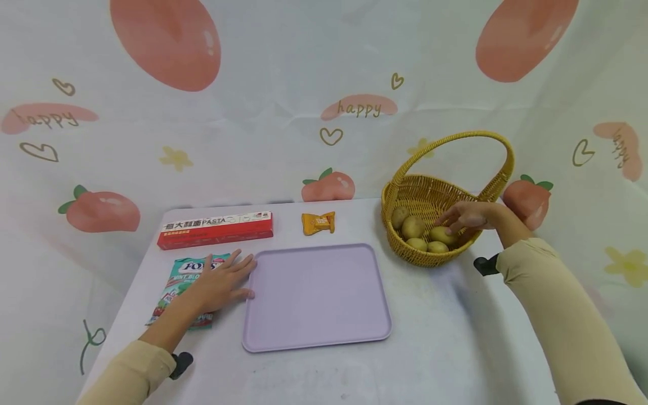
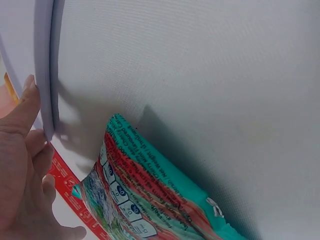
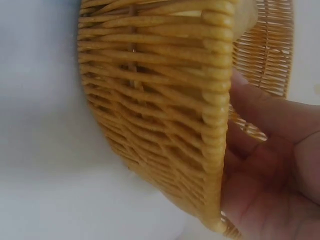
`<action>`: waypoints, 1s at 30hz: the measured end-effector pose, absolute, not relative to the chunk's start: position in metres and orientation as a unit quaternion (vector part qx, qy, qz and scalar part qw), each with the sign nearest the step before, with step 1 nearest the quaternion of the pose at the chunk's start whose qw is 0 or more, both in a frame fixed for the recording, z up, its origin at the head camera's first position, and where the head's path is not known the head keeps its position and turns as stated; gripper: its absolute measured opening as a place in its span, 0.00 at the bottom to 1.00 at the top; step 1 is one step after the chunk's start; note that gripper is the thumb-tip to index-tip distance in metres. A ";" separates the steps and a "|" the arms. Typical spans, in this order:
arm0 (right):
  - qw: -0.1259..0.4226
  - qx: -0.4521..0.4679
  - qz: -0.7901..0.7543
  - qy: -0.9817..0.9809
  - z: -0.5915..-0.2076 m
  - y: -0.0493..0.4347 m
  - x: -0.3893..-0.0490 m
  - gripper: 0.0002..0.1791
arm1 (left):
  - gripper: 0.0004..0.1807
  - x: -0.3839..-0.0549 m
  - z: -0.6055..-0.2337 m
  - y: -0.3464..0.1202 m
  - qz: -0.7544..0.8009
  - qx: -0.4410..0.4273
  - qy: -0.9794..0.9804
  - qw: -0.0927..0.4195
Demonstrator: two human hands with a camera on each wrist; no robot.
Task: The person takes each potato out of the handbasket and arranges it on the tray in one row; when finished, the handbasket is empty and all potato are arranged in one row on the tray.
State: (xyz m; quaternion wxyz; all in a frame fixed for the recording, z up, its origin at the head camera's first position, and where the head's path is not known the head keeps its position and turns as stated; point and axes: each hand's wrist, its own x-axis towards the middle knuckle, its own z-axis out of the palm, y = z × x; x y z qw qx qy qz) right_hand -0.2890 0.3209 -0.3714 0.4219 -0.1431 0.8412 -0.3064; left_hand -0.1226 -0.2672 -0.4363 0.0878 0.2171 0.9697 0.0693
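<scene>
My left hand (image 1: pixel 220 287) spreads its fingers at the left rim of a pale purple tray (image 1: pixel 319 298), thumb and fingertips against the edge. Beneath that hand lies a green bag of Fox's mint sweets (image 1: pixel 174 281), partly covered; the left wrist view shows the bag (image 2: pixel 145 195) close up. My right hand (image 1: pixel 471 216) reaches over the rim into a yellow wicker basket (image 1: pixel 420 259) with a tall handle. Its relaxed fingers and thumb are just above a potato (image 1: pixel 442 235), among several potatoes. In the right wrist view the basket wall (image 3: pixel 155 100) hides the fingertips.
A red and white pasta box (image 1: pixel 217 229) lies at the back left of the white table. Behind the tray is a small orange packet (image 1: pixel 318 223). A white cloth printed with peaches hangs behind the table.
</scene>
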 end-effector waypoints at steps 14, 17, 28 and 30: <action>0.297 -0.247 -0.350 0.853 -0.348 0.319 -0.263 0.28 | 0.42 -0.119 -0.437 -0.268 0.066 0.227 0.969 0.066; 0.277 -0.257 -0.349 0.858 -0.343 0.312 -0.256 0.28 | 0.42 -0.120 -0.438 -0.268 0.066 0.231 0.969 0.063; 0.261 -0.382 -0.399 0.792 -0.332 0.251 -0.244 0.24 | 0.42 -0.119 -0.438 -0.270 0.066 0.234 0.967 0.071; 0.267 -0.386 -0.410 0.782 -0.332 0.235 -0.242 0.25 | 0.42 -0.119 -0.438 -0.269 0.069 0.235 0.967 0.069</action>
